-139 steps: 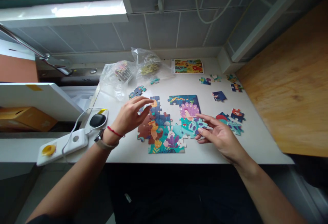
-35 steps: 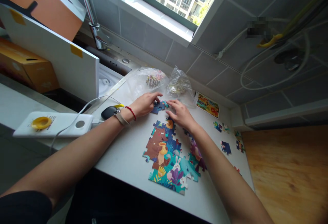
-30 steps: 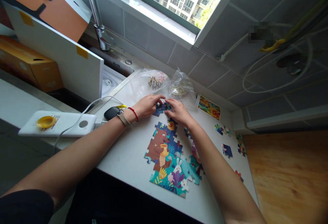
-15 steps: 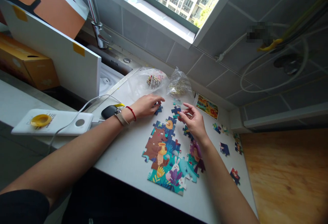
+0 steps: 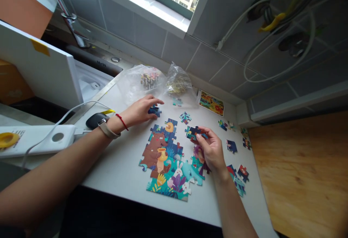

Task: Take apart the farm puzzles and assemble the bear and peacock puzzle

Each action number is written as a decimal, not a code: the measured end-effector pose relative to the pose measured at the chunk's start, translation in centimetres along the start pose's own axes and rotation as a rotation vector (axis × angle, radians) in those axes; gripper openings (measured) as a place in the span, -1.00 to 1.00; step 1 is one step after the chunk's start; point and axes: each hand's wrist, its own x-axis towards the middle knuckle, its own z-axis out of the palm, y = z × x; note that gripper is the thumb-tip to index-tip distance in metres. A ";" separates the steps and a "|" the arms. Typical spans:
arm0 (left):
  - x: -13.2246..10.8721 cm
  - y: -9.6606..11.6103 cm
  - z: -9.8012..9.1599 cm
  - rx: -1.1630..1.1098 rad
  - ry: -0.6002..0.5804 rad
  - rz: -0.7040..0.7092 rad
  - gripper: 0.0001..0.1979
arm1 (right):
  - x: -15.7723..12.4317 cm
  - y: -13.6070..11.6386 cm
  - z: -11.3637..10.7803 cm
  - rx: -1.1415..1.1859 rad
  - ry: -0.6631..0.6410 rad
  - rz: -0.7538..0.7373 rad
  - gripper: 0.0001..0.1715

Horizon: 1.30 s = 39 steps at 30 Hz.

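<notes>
A partly joined jigsaw puzzle (image 5: 160, 158) lies on the white counter, showing a brown bear, a rabbit and plants. My right hand (image 5: 213, 147) pinches a dark blue and green puzzle piece (image 5: 192, 132) between thumb and fingers, just above the puzzle's upper right. Part of that piece is hidden by the fingers. My left hand (image 5: 143, 111) rests by a few dark blue puzzle pieces (image 5: 154, 111), fingers apart and stretched over them. Between the hands lies a loose patterned piece (image 5: 185, 117). Another pale teal piece (image 5: 177, 102) sits farther back.
Two clear plastic bags (image 5: 178, 82) with pieces stand by the wall. A picture card (image 5: 211, 102) lies at the back right, with several loose pieces (image 5: 231, 146) along the right side. To the left are a black mouse (image 5: 96, 120), a white power strip (image 5: 40, 140) and a sink.
My right hand has come down toward me and now holds the dark puzzle piece out in plain sight. My left hand stays by the blue pieces. The view has shifted to the right.
</notes>
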 end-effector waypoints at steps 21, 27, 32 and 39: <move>0.1 4.5 0.0 -0.862 0.046 -0.417 -0.55 | -0.1 1.5 0.8 0.134 -0.054 -0.049 -0.59; -0.6 6.6 0.8 -0.821 -0.090 -0.349 -0.62 | 0.0 1.1 0.5 0.078 -0.015 -0.086 -0.69; -0.7 7.2 0.7 -0.813 -0.161 -0.341 -0.62 | 0.4 1.4 0.4 0.047 -0.009 -0.115 -0.70; -1.0 7.0 1.2 -0.921 -0.223 -0.299 -0.62 | 0.3 1.7 0.5 0.092 -0.045 -0.034 -0.58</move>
